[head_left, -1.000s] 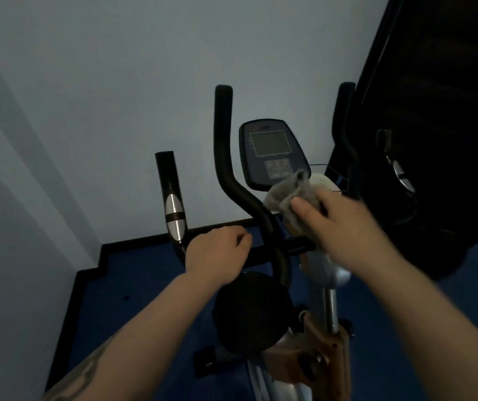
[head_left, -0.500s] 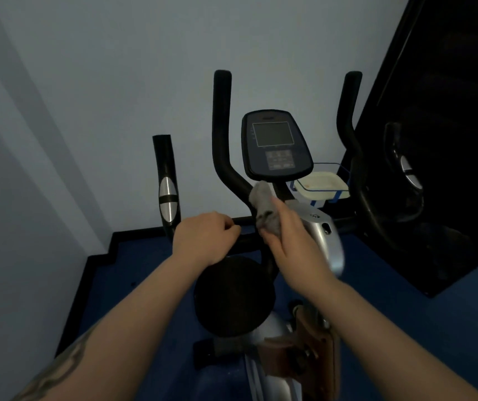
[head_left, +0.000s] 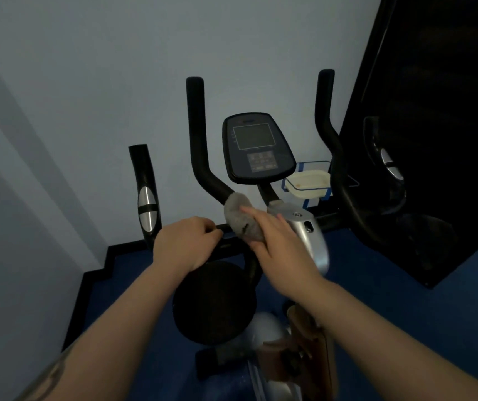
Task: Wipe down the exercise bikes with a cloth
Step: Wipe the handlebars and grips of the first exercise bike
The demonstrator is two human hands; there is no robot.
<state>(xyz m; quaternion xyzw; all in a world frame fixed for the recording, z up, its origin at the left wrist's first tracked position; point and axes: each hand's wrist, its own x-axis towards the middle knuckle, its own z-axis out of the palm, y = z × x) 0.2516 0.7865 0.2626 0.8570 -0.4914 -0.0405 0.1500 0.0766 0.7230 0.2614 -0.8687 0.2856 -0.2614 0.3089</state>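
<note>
Since half a second ago we see little change on the left: the left hand (head_left: 187,243) stays curled round the black horizontal crossbar (head_left: 226,244) of the exercise bike. The grey fuzzy cloth (head_left: 239,217) has slid a little higher along the left curved black handlebar (head_left: 198,146), where a second ago it was over by the console.

At far left a short black grip with an oval chrome sensor plate (head_left: 146,198) stands upright, smooth and glossy. Next comes the left hand, its fingers wrapped over the matte bar. Below it sits a round black disc (head_left: 213,302), dull and flat-faced. The cloth, soft and rounded like a pad, wraps the lower bend of the left handlebar, and the right hand (head_left: 279,246) presses it there with fingers laid along it; we cannot tell whether the thumb pinches it. Farther back the dark oval console (head_left: 256,149) shows a square grey screen above a keypad. Just right of the hand is a smooth silver plastic stem cover (head_left: 310,233). Beyond it a cream rectangular tray (head_left: 308,183) rests in a blue wire holder, then the right curved black handlebar (head_left: 333,151), foam-like and tubular.
</note>
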